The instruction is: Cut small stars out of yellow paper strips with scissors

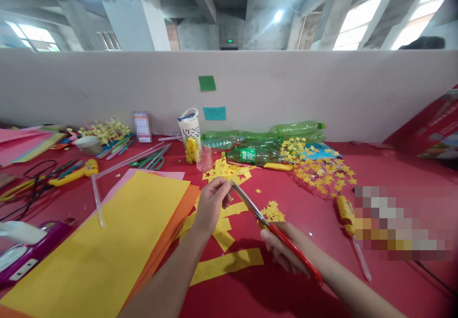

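My right hand (281, 249) grips a pair of scissors (299, 255) with red handles, its blades pointing up and left. The blade tips reach the fingertips of my left hand (211, 203), which is closed in a pinch. Whatever it pinches is too small or hidden to make out. Beneath and around the hands lie yellow paper strips (229, 265) and cut scraps. A small heap of yellow paper stars (273, 211) sits just beyond my right hand, and more yellow pieces (229, 167) lie beyond my left.
At left, yellow sheets (107, 232) cover orange and pink ones. Glue guns (77, 174) lie left and right (345, 210). Green plastic bottles (259, 154), a patterned tumbler (188, 136) and many loose stars (315, 165) line the back, before a pale partition (286, 89).
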A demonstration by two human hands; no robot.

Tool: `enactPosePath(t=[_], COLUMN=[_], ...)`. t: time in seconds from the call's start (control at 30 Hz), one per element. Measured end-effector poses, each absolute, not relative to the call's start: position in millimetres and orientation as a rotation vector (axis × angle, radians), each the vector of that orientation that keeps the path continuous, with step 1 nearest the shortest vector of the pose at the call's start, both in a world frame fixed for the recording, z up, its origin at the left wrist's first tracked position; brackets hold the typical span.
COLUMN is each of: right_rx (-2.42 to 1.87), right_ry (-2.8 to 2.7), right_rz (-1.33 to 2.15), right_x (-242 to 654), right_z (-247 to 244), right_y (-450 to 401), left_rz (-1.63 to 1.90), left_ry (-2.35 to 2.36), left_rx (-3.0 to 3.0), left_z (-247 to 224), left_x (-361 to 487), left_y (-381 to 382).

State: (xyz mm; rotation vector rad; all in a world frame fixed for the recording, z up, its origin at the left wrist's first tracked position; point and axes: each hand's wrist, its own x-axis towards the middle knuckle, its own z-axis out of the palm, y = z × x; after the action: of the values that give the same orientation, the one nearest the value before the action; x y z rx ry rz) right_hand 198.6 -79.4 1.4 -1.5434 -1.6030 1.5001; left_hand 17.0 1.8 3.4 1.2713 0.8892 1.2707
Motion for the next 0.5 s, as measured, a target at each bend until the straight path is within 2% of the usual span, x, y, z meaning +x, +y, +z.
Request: enactPosePath(t=[0.5], right_rx=[-1.587], right_ry=[-1.608], right_rz=[1.482], right_x=[196.5], right_z=[7.7], right_y=[-77.8], left_rz=[1.264], left_ry=[0.901], left_rx=[1.259], left_z=[5.0], left_x=[17.3], left_y=[1.0])
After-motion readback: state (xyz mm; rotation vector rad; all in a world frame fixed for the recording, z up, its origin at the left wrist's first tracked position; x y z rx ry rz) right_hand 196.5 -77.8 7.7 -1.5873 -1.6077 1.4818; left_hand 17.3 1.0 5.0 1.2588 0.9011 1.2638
